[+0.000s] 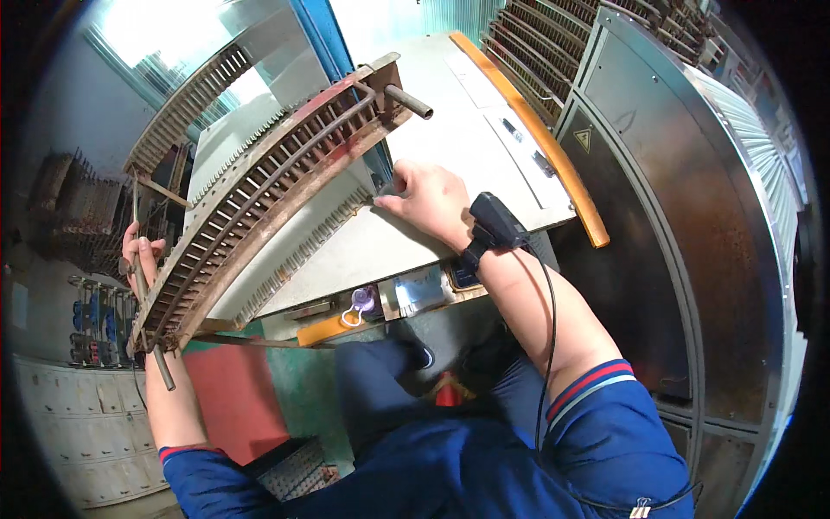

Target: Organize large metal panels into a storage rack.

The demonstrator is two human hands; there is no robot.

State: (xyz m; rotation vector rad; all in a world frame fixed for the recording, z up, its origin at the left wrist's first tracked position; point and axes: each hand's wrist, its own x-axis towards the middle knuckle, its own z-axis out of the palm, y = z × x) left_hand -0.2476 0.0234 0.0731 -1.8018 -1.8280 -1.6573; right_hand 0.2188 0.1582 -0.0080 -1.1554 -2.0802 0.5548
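A long, rusty metal rack (259, 186) with many slots and a bent rod along its side stands tilted across the table. My left hand (145, 253) is closed around a thin bar at the rack's far left end, partly hidden behind the frame. My right hand (428, 201) is at the rack's right side, above the tabletop, its fingers curled with thumb and index pressed close together. Whatever they hold, if anything, is too small to make out. Just left of its fingertips, a row of small shiny metal pieces (307, 248) runs along the rack's lower edge.
The white table (346, 268) has an orange strip (540, 138) along its right edge. A purple item (366, 300) sits on a shelf under the front edge. A tall metal cabinet (683, 182) stands at right. More racks (536, 52) stack behind; a red box (233, 394) is below.
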